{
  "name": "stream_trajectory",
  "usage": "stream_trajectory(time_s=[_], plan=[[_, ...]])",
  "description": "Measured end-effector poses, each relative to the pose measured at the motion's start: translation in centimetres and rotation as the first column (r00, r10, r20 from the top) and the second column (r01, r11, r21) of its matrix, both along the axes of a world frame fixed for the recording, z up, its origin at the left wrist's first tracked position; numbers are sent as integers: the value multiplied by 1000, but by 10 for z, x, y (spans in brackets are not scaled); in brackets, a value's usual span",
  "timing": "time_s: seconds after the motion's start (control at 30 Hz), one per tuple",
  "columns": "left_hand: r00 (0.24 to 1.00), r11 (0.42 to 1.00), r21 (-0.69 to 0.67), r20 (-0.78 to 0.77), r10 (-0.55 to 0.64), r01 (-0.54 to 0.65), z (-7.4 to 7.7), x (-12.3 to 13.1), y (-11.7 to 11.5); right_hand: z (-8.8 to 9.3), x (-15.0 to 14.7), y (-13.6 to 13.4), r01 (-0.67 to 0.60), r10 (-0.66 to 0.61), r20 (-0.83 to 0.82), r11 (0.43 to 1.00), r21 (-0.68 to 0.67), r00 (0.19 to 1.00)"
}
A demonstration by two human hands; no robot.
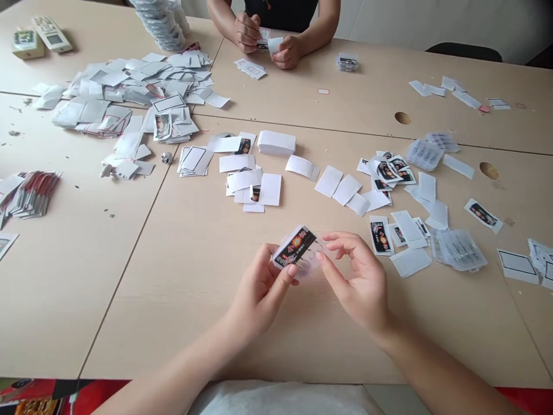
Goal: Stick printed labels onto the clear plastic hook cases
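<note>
Left grip point(263, 288) holding clear box point(311, 258) with black label point(292, 249), over tabletop point(181, 288). Right grip point(360, 282) touching edge, pinch unclear. Seemingly label-settling step; next move calls for steady left hold.

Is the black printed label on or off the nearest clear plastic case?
On: the label lies across the case between left hand and right hand.

A small clear plastic case point(307, 267), its black label point(296, 248) with an orange-yellow burst facing up and slanting rightward, is resting between the left hand point(262, 288) and right hand point(363, 276) above the table point(181, 276).
</note>
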State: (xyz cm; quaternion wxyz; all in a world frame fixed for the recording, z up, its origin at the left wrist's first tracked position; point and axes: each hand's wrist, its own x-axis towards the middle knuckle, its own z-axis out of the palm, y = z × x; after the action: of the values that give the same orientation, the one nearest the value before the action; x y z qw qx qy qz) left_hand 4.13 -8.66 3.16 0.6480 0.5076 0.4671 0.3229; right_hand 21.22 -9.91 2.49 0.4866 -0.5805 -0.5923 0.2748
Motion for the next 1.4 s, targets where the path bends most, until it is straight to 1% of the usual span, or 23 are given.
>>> stream_trajectory(time_s=[0.07, 0.13, 0.3, 0.37, 0.47, 0.63, 0.7, 0.97, 1.17, 1.27, 1.4], plan=[[996, 995, 81, -78, -45, 52, -3, -2, -2, 1, 0, 2, -5, 3, 66, 1000, 31, 998], [984, 983, 157, -162, -70, 96, -6, -2, -4, 2, 0, 3, 0, -2, 61, 999, 32, 998], [931, 932, 335, -365, -5, 136, -8, -2, -7, 3, -3, 0, -18, 18, -52, 1000, 8, 998], [905, 915, 369, -425, 10, 163, -8, -1, -8, 3, -4, -1, -39, 39, -101, 999, 0, 994], [879, 907, 370, -476, -2, 203, -8, -1, -9, 4, -5, -2, -46, 44, -161, 999, -10, 986], [870, 907, 367, -493, 4, 204, -11, -1, -11, 5, -6, -1, -39, 30, -277, 999, -29, 960], [869, 909, 367, -495, 12, 197, -12, 0, -11, 5, -6, -1, -41, 29, -295, 999, -35, 955], [885, 912, 359, -465, -12, 201, -12, 1, -11, 4, -4, 0, -58, 43, -267, 997, -50, 963], [872, 908, 358, -490, -16, 218, -12, 2, -12, 2, -3, 1, -64, 49, -281, 997, -46, 958], [860, 898, 377, -510, -4, 227, -12, 2, -11, 1, -2, 1, -73, 56, -271, 996, -53, 961], [861, 863, 445, -508, 23, 240, -12, 2, -9, 0, -2, 1, -70, 55, -285, 997, -40, 957]])
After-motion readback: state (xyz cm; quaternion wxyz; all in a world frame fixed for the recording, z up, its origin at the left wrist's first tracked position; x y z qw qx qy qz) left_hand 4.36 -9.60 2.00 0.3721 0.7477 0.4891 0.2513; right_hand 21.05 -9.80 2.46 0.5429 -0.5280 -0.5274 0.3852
